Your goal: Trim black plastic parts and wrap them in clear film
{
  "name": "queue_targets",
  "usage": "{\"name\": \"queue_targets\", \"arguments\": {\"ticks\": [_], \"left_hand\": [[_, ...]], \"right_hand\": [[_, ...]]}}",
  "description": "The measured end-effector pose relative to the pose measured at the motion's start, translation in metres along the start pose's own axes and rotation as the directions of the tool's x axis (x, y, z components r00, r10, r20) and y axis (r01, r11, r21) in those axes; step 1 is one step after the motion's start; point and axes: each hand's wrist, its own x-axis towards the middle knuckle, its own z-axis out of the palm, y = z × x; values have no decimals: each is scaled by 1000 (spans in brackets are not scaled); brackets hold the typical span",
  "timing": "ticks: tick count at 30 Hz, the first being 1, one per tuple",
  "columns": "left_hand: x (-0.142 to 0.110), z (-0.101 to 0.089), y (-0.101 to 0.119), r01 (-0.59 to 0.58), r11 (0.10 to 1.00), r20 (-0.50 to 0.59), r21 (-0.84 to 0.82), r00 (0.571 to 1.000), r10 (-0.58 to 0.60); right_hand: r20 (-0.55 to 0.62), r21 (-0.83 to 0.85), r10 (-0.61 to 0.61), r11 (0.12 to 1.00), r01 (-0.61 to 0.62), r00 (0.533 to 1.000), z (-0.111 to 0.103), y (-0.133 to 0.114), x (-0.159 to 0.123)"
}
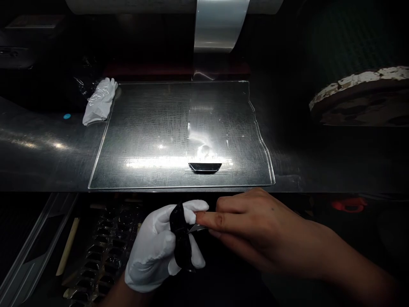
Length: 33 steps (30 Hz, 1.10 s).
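Note:
My left hand (153,245), in a white glove, grips a glossy black curved part (182,247) in front of the bench edge, thumb on one side and fingers behind. Bare and closed, my right hand (252,226) pinches a small knife with a thin pointed metal blade (197,228). The blade's tip meets or lies very near the inner edge of the black part; its handle is hidden in my fingers. On the scratched clear plate (147,128) beyond my hands rests a small black trapezoid-shaped piece (205,168).
A crumpled white glove (100,101) lies at the plate's left edge. Below left, a clear tray (102,260) carries several dark parts beside a wooden stick (67,247). A red-handled object (349,204) is at the lower right. A film strip (220,25) hangs at the back.

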Motion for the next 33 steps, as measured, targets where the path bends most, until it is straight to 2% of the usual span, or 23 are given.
{"name": "queue_targets", "arguments": {"ticks": [3,7,16,20,22,25,28,33], "left_hand": [[0,0,-1,-4,1000,36,-9,999,5],[0,0,-2,6,1000,-1,-16,1000,-6],[1,3,-7,-27,999,46,-25,999,29],[2,5,-5,-37,998,-8,-56,999,37],[3,3,-4,-48,997,-9,-69,999,47],[4,-2,-5,-89,995,38,-38,995,91],[4,-5,-5,-153,988,51,10,987,152],[2,-2,-2,-141,989,20,55,990,140]], "right_hand": [[17,0,-4,1000,4,1000,-1,1,0],[25,8,-8,1000,7,1000,-2,3,1],[29,104,4,995,-7,1000,2,4,-3],[34,182,-12,983,6,999,7,4,-2],[5,241,-36,970,33,999,9,3,-2],[-98,292,-5,956,34,995,8,1,-2],[-147,242,53,970,-16,988,8,-2,-2],[-120,122,81,990,-66,989,15,-7,2]]}}
